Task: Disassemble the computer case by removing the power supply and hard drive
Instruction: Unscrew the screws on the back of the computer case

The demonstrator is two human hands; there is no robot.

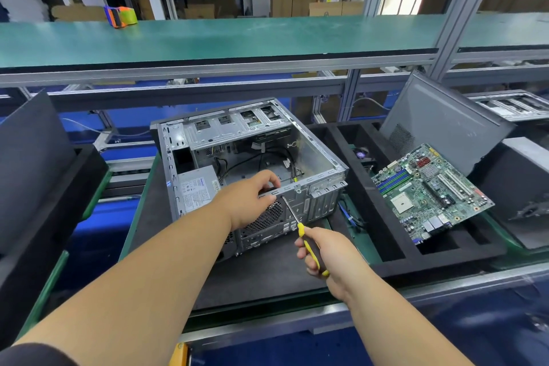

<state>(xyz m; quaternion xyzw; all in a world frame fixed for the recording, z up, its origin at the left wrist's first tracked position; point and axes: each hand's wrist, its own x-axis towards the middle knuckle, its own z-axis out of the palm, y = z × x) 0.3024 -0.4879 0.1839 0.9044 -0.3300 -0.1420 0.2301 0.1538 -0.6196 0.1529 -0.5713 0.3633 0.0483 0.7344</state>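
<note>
Case [300, 154]: bare dull-grey sheet metal. Screwdriver [309, 242] in right grip: glossy yellow-black plastic handle, bright metal shaft. Mat [261, 273] beneath was matt black.

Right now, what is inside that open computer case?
Inside the computer case are the power supply at its left, loose black cables and an empty drive cage. The left hand hides part of the floor.

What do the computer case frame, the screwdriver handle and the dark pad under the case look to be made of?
Computer case: bare sheet metal, likely steel; dull silver sheen, stamped slots, folded edges.
Screwdriver handle, gripped by the right hand: probably hard plastic, glossy yellow with a black stripe; the shaft looks like bright metal.
Dark pad: seemingly foam or rubber mat, matte black with no shine; which one is unclear.
</note>
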